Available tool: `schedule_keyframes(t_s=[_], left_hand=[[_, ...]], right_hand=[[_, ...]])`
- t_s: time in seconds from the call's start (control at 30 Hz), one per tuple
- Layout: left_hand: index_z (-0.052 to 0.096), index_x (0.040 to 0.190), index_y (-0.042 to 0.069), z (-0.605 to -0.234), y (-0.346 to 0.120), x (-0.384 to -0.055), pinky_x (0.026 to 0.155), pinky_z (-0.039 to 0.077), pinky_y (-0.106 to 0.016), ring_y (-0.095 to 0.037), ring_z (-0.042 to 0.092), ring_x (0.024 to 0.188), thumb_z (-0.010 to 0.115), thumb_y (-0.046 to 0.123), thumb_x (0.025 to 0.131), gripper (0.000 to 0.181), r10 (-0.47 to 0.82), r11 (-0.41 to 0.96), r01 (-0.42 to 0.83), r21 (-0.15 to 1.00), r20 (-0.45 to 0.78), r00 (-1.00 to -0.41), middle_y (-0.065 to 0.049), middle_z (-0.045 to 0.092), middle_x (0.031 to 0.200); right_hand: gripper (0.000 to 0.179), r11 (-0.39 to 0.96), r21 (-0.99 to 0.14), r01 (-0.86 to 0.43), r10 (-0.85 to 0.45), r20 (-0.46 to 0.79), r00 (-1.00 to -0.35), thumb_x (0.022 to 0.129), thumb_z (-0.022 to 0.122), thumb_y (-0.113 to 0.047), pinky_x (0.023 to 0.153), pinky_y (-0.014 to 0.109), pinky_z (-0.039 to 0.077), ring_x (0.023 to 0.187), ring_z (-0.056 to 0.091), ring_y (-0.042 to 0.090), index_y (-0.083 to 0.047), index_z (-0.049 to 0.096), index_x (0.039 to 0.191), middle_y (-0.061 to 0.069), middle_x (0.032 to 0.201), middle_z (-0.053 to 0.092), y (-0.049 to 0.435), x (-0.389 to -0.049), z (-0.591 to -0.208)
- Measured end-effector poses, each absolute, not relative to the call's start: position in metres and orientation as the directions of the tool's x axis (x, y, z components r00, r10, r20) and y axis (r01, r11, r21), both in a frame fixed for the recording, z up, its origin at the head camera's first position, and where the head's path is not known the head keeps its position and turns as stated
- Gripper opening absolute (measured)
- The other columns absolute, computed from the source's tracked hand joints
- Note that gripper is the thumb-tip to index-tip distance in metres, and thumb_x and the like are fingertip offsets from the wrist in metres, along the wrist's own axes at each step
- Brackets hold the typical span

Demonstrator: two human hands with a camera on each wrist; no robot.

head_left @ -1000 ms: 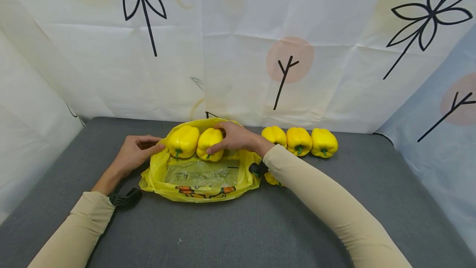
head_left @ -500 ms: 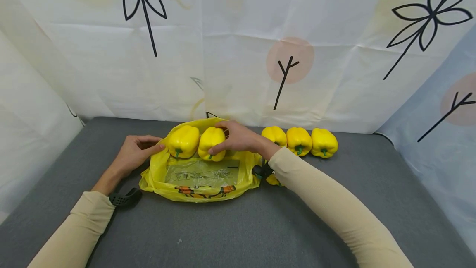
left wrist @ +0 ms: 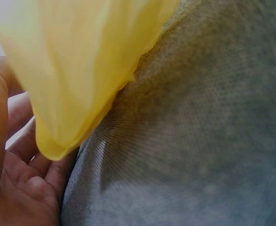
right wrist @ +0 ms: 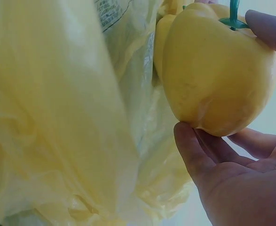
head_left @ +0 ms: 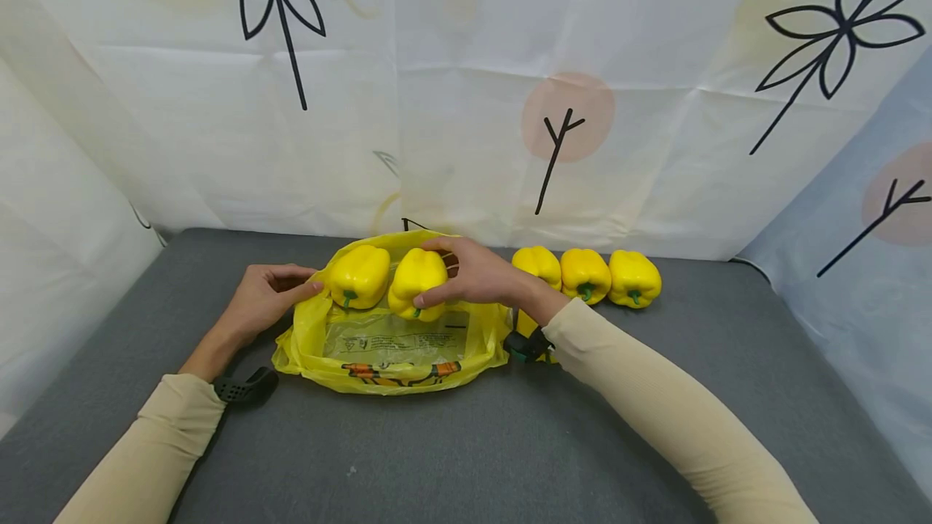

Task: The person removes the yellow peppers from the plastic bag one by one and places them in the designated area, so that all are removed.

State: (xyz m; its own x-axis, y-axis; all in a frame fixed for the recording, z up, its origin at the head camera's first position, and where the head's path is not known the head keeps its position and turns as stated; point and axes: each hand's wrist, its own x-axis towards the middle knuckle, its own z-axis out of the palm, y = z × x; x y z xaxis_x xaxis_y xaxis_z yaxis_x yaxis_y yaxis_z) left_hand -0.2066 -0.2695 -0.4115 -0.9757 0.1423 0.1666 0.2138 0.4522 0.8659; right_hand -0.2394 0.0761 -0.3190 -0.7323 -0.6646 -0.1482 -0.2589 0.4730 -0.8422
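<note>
A yellow plastic bag (head_left: 309, 346) lies wide open on the grey table, printed text showing inside. My left hand (head_left: 265, 299) pinches its left rim between thumb and fingers; in the left wrist view the bag's edge (left wrist: 76, 94) hangs between them. Inside, at the back left, rests one yellow bell pepper (head_left: 360, 275) with its green stem toward me. Just right of it my right hand (head_left: 476, 272) grips a second yellow bell pepper (head_left: 417, 283), thumb near the stem and fingertips at the opposite end, as the right wrist view shows on this pepper (right wrist: 217, 70).
Right of the bag stands a row of yellow peppers, the rightmost pepper (head_left: 635, 279) fully visible. Another yellow piece below the row is mostly hidden by my right wrist and its black strap (head_left: 527, 344). A patterned white cloth (head_left: 466, 103) hangs behind the grey table (head_left: 437, 459).
My right hand and its bell pepper have shifted slightly right, widening the gap to the other pepper. My left hand and the bag have stayed put.
</note>
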Motion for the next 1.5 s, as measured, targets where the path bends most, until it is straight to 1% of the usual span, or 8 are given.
schedule_keyframes(t_s=[0.23, 0.43, 0.63, 0.97, 1.13, 1.23, 1.37, 1.5], left_hand=[[0.073, 0.12, -0.003, -0.411, -0.27, -0.207, 0.075, 0.057, -0.023, -0.005, 0.068, 0.09, 0.071, 0.025, 0.099, 0.035, 0.142, 0.449, 0.212, 0.868, 0.164, -0.976, -0.004, 0.075, 0.106], [0.073, 0.12, -0.004, -0.41, -0.269, -0.207, 0.075, 0.057, -0.023, -0.005, 0.068, 0.09, 0.07, 0.024, 0.099, 0.035, 0.145, 0.445, 0.212, 0.87, 0.164, -0.976, -0.001, 0.075, 0.105], [0.072, 0.119, -0.005, -0.41, -0.269, -0.206, 0.075, 0.057, -0.023, -0.005, 0.068, 0.09, 0.07, 0.024, 0.099, 0.035, 0.144, 0.447, 0.215, 0.868, 0.168, -0.975, 0.0, 0.075, 0.104], [0.073, 0.119, -0.005, -0.411, -0.27, -0.206, 0.074, 0.057, -0.023, -0.005, 0.068, 0.089, 0.071, 0.024, 0.099, 0.035, 0.141, 0.452, 0.213, 0.866, 0.166, -0.976, -0.001, 0.075, 0.104], [0.072, 0.12, -0.004, -0.411, -0.27, -0.206, 0.074, 0.057, -0.023, -0.005, 0.068, 0.089, 0.07, 0.024, 0.099, 0.035, 0.143, 0.452, 0.214, 0.866, 0.166, -0.976, -0.001, 0.075, 0.104], [0.073, 0.12, -0.004, -0.411, -0.27, -0.206, 0.074, 0.057, -0.023, -0.005, 0.068, 0.089, 0.07, 0.024, 0.099, 0.034, 0.146, 0.451, 0.219, 0.865, 0.171, -0.974, -0.002, 0.075, 0.104], [0.073, 0.119, -0.004, -0.411, -0.269, -0.206, 0.074, 0.057, -0.023, -0.006, 0.068, 0.089, 0.07, 0.023, 0.099, 0.034, 0.149, 0.45, 0.223, 0.864, 0.174, -0.973, -0.005, 0.075, 0.105], [0.073, 0.119, -0.004, -0.411, -0.27, -0.206, 0.074, 0.057, -0.023, -0.005, 0.068, 0.089, 0.07, 0.023, 0.099, 0.034, 0.15, 0.449, 0.222, 0.866, 0.172, -0.974, -0.003, 0.075, 0.105]], right_hand=[[0.09, 0.465, -0.845, -0.266, -0.663, -0.133, -0.736, 0.082, 0.086, -0.024, 0.103, 0.037, 0.048, 0.132, 0.05, 0.029, -0.007, 0.037, 0.156, 0.009, 0.147, 0.047, 0.082, -0.231, -0.314], [0.088, 0.46, -0.84, -0.287, -0.666, -0.113, -0.737, 0.082, 0.086, -0.026, 0.105, 0.037, 0.047, 0.132, 0.051, 0.025, -0.009, 0.039, 0.155, 0.006, 0.144, 0.049, 0.087, -0.222, -0.311], [0.088, 0.42, -0.851, -0.314, -0.698, -0.082, -0.712, 0.083, 0.085, -0.025, 0.104, 0.036, 0.048, 0.132, 0.05, 0.025, -0.008, 0.038, 0.156, 0.006, 0.147, 0.047, 0.092, -0.209, -0.308], [0.085, 0.331, -0.885, -0.328, -0.733, -0.022, -0.68, 0.084, 0.084, -0.018, 0.11, 0.039, 0.043, 0.134, 0.047, 0.024, -0.007, 0.038, 0.155, 0.005, 0.145, 0.048, 0.102, -0.196, -0.303], [0.084, 0.298, -0.9, -0.316, -0.732, -0.003, -0.681, 0.085, 0.083, -0.017, 0.109, 0.04, 0.043, 0.134, 0.048, 0.025, -0.007, 0.038, 0.155, 0.005, 0.146, 0.049, 0.109, -0.191, -0.301], [0.085, 0.301, -0.904, -0.305, -0.722, -0.006, -0.692, 0.085, 0.084, -0.018, 0.11, 0.038, 0.043, 0.136, 0.047, 0.025, -0.009, 0.039, 0.156, 0.002, 0.147, 0.048, 0.114, -0.188, -0.3], [0.086, 0.304, -0.9, -0.311, -0.712, 0.003, -0.702, 0.084, 0.084, -0.019, 0.111, 0.04, 0.041, 0.137, 0.045, 0.025, -0.008, 0.038, 0.156, 0.003, 0.149, 0.046, 0.121, -0.184, -0.3], [0.086, 0.292, -0.897, -0.332, -0.71, 0.03, -0.704, 0.085, 0.084, -0.018, 0.113, 0.039, 0.04, 0.138, 0.045, 0.025, -0.005, 0.037, 0.156, 0.005, 0.151, 0.045, 0.127, -0.181, -0.298]])
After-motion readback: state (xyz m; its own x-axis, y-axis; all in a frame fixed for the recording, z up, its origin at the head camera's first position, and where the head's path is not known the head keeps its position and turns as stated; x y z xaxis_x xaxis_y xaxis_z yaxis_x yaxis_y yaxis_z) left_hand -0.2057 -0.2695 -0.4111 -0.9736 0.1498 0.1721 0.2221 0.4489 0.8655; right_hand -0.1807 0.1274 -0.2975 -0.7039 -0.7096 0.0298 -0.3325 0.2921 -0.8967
